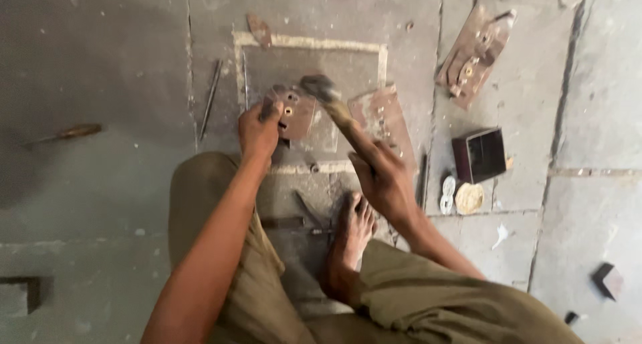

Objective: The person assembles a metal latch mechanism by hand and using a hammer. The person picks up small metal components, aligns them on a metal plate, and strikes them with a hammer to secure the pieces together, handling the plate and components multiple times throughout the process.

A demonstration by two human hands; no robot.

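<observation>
My left hand pins a small rusty metal plate flat on the floor, its fingers curled over the plate's left edge, just ahead of my left knee. My right hand has its fingers wrapped around a hammer whose handle runs up and to the left, so the blurred head hangs at the plate's upper right corner; I think it sits just above the plate, though the blur hides any contact.
</observation>
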